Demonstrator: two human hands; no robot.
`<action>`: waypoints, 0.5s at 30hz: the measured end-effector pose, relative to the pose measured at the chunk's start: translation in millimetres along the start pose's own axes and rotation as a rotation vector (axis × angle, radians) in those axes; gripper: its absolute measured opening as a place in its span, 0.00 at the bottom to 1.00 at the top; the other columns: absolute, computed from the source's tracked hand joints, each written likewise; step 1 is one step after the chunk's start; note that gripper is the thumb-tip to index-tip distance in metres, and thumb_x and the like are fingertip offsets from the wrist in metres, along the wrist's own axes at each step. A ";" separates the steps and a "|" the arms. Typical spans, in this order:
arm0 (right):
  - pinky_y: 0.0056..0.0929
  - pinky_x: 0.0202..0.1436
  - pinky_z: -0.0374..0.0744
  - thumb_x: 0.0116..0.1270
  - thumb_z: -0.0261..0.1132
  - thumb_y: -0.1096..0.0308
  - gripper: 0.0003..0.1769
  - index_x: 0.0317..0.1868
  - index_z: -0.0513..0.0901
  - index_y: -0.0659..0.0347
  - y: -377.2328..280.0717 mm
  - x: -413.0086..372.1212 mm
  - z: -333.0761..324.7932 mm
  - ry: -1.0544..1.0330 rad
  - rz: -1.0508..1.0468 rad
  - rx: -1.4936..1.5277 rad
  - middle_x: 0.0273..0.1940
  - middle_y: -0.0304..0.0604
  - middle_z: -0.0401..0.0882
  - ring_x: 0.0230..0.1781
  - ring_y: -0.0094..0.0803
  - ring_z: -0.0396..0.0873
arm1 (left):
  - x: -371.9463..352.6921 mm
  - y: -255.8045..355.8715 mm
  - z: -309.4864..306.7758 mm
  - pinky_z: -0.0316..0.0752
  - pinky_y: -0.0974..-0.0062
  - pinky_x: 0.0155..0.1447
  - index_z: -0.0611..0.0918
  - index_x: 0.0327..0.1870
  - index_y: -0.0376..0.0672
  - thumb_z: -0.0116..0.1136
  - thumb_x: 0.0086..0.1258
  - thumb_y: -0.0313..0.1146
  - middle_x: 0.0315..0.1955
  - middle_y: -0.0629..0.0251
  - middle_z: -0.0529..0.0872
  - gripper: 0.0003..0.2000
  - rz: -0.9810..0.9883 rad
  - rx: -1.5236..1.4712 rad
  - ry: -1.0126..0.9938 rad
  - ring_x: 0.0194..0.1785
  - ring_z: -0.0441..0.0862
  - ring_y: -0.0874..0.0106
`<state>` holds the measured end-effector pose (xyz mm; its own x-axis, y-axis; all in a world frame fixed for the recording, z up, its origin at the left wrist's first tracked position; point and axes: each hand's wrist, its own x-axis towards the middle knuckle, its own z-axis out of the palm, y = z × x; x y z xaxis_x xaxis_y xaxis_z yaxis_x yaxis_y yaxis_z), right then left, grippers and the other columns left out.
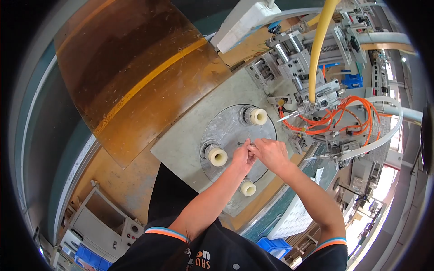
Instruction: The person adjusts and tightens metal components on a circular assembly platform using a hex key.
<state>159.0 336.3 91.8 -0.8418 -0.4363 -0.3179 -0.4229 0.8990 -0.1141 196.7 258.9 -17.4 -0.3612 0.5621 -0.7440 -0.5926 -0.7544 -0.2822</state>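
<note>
Pin (240, 143): small, thin, dark metal piece. Its tip points left out of the fingertips, and finer detail is too small to tell. It is held just above the middle of the disc (226, 124).

Left hand (242, 156): fingers pinched shut on the pin, forearm bare.

Right hand (271, 151): fingers curled closed, tips touching the left hand at the pin. Whether it also grips the pin cannot be told.

Disc: round, dull grey metal, set into a pale grey plate (185, 135).

Spools, three, cream-coloured, short cylinders in dark collars near the disc's rim: far (258, 116), left (218, 156), near (247, 188). The near one lies just under the left wrist.

Panel (135, 67): amber, translucent, with a yellow stripe. It overlaps the plate's left edge.

Machine head (323, 97): metal blocks to the right of the disc, with a needle-like tip aimed toward it.

Hose (318, 45): yellow, running down into the machine head.

Tubes (357, 113): orange, looped beside the machine head.

Tray (294, 217): white, gridded, lying below the right forearm.

Bin (273, 246): blue, just beside the tray.
</note>
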 end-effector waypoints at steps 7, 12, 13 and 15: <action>0.32 0.26 0.75 0.59 0.62 0.51 0.17 0.26 0.77 0.56 -1.4 7.3 -28.0 -0.281 -0.286 -0.380 0.23 0.39 0.77 0.25 0.34 0.79 | -1.1 -7.0 -7.8 0.70 0.81 0.26 0.76 0.27 0.44 0.53 0.71 0.41 0.16 0.76 0.72 0.13 -0.033 0.049 0.017 0.19 0.68 0.82; 0.30 0.30 0.75 0.57 0.63 0.53 0.15 0.26 0.75 0.55 8.7 8.2 -28.8 -0.326 -0.419 -0.376 0.24 0.36 0.75 0.27 0.32 0.78 | -9.7 -0.9 -3.3 0.66 0.85 0.23 0.74 0.28 0.44 0.52 0.72 0.39 0.19 0.75 0.72 0.12 -0.050 0.083 0.033 0.18 0.64 0.84; 0.30 0.30 0.75 0.57 0.63 0.54 0.14 0.25 0.74 0.55 11.4 4.7 -26.9 -0.319 -0.450 -0.406 0.24 0.36 0.74 0.27 0.32 0.78 | -9.5 -2.5 -4.3 0.66 0.85 0.23 0.74 0.28 0.44 0.52 0.72 0.39 0.19 0.75 0.72 0.12 -0.060 0.088 0.035 0.18 0.64 0.84; 0.30 0.29 0.75 0.56 0.64 0.55 0.14 0.26 0.74 0.55 15.4 0.2 -21.7 -0.286 -0.464 -0.378 0.23 0.36 0.74 0.26 0.32 0.78 | -7.9 -2.3 -5.2 0.66 0.85 0.22 0.74 0.27 0.44 0.52 0.72 0.39 0.17 0.76 0.71 0.12 -0.053 0.075 0.025 0.17 0.63 0.84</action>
<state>145.0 349.2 110.4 -0.4436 -0.7006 -0.5589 -0.8525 0.5222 0.0221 204.7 254.4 -14.0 -0.3101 0.5912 -0.7446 -0.6631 -0.6957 -0.2763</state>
